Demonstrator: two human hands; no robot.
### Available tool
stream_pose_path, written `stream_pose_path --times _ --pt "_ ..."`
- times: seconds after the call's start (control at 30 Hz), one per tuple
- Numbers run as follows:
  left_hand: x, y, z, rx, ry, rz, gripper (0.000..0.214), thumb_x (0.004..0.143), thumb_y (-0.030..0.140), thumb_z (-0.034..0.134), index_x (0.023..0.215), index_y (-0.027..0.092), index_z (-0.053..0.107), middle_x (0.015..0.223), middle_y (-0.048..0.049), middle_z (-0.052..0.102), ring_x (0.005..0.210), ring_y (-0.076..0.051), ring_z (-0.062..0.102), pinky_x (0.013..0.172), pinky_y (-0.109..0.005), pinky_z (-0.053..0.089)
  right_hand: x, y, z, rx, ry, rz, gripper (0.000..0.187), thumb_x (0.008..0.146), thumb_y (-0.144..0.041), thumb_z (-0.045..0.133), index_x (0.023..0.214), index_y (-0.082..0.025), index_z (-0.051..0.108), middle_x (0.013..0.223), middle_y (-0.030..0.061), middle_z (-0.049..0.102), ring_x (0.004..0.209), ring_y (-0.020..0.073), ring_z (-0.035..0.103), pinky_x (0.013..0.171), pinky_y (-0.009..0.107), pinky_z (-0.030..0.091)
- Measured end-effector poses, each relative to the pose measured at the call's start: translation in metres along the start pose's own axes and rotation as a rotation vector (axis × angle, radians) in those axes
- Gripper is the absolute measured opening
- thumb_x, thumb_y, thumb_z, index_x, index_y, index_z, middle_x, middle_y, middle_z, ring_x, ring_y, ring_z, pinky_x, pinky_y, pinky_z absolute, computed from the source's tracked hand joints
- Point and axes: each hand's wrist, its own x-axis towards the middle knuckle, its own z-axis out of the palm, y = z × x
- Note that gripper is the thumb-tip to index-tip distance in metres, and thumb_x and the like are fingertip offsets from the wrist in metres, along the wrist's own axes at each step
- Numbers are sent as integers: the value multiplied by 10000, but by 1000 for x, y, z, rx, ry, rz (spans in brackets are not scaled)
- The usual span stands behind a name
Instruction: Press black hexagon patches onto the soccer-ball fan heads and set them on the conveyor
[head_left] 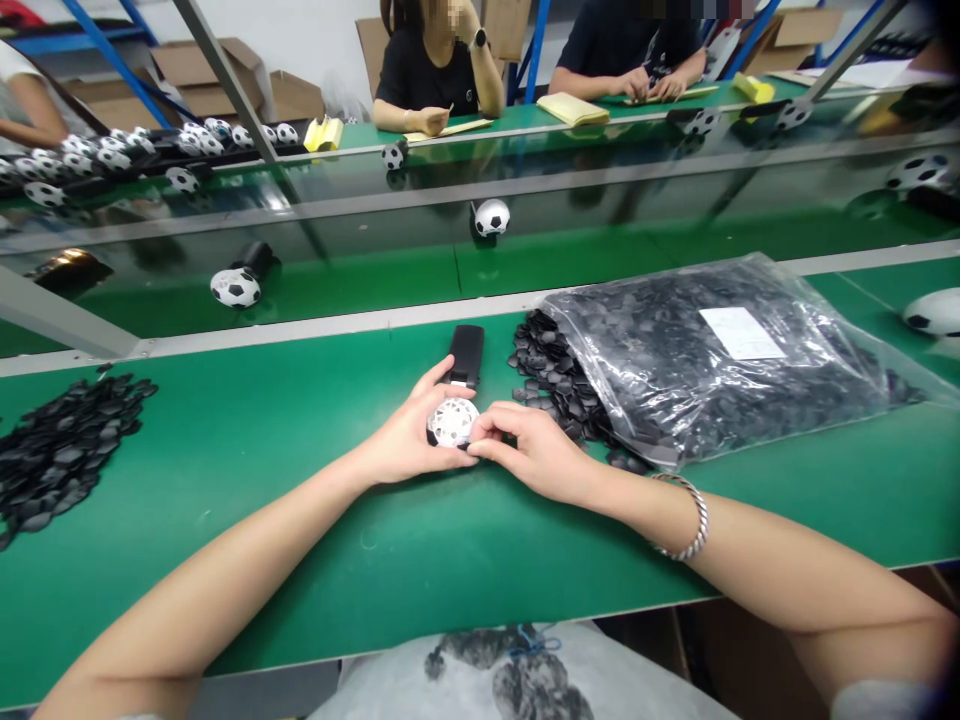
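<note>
My left hand (409, 430) is wrapped around a small white soccer ball piece (452, 422), which has a black handle (466, 352) pointing away from me on the green bench. Thumb and index finger of my right hand (529, 445) are pinched at the ball's right edge; what they hold, if anything, is hidden. Right of the ball, loose small black pieces (551, 360) spill from a clear plastic bag (727, 350) filled with more of them. Another pile of such black pieces (67, 440) lies at the far left.
Beyond the bench runs a green conveyor belt (360, 300) carrying ball pieces, one a soccer ball (235, 287) with a black handle. Co-workers sit across, one a person in black (435, 75) near yellow sheets (574, 108). A metal post (60, 310) stands at left.
</note>
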Motion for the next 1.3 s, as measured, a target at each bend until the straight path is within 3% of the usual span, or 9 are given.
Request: stream_pose_path --times 0.17,0.3,0.47,0.87,1.07,1.17,1.3 --pt "0 2 0 12 -15 19 550 677 296 678 1168 196 453 1475 -123 83 1361 -281 78 1072 -437 228 4 0 3 10 78 -23 45 778 -185 599 735 -173 590 741 0 514 735 124 498 698 258 405" --pt "1 6 -1 25 -53 -1 587 637 297 712 1153 180 458 1471 -138 82 1364 -287 26 1074 -439 222 7 4 2 92 64 6 92 718 -171 659 698 -167 569 756 -12 481 709 107 488 677 243 411" --pt "2 6 -1 8 -19 -15 602 617 352 735 1132 197 465 1471 -129 91 1358 -304 77 1071 -461 223 8 5 2 165 44 40 83 728 -179 651 698 -163 575 738 -14 477 660 96 485 638 239 417" --pt "-2 4 6 13 6 24 523 692 283 665 1151 204 426 1464 -121 116 1350 -279 136 1065 -453 240 9 5 4 217 43 39 101 744 -188 629 716 -169 533 724 -19 468 648 95 479 613 228 418" --pt "1 3 10 49 66 96 424 699 233 619 1083 207 443 1401 -121 293 1328 -276 205 1069 -497 200 13 10 9 242 46 47 153 751 -214 618 725 -171 473 740 -21 453 652 94 463 596 218 409" --pt "2 4 7 64 -1 80 455 688 218 620 1105 220 438 1419 -110 242 1339 -294 162 1066 -502 203 18 10 -7 117 -48 67 135 785 -250 587 735 -167 493 712 -17 493 635 99 479 593 224 411" --pt "1 3 0 90 6 -62 563 626 220 672 1148 231 460 1420 -107 86 1347 -342 36 1058 -519 202 19 14 -41 -523 -74 180 95 779 -249 602 836 -173 608 881 66 567 825 194 532 659 278 403"
